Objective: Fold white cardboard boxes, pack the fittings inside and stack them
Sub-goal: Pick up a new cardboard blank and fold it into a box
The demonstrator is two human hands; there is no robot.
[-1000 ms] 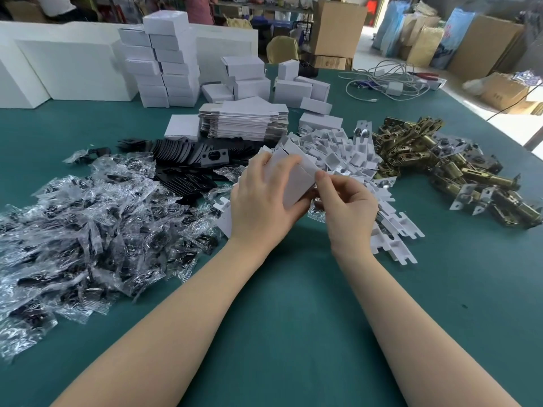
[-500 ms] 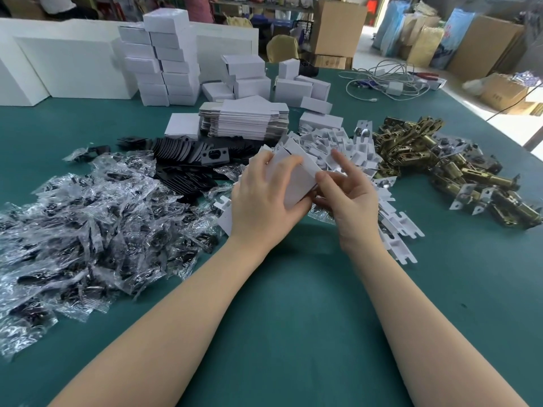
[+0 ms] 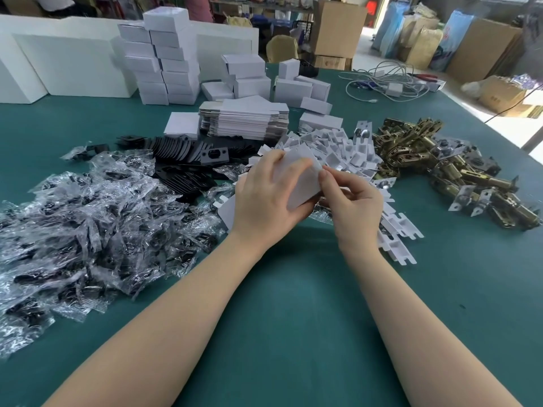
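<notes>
My left hand grips a white cardboard box above the green table, fingers curled over its top and left side. My right hand pinches the box's right edge flap between thumb and forefinger. Behind the box lies a heap of white cardboard inserts. Brass latch fittings are piled to the right. Black faceplates and clear bags of small parts lie to the left. Flat box blanks sit stacked behind, and finished white boxes are stacked at the back.
The green table is bare near me between my forearms. Loose folded boxes stand mid-back. White cables lie at the back right. Brown cartons and large white panels line the far edge.
My right hand's fingers, spread over the box's right end half a second ago, have closed into a pinch on the edge flap. My left hand holds the box in about the same place.
</notes>
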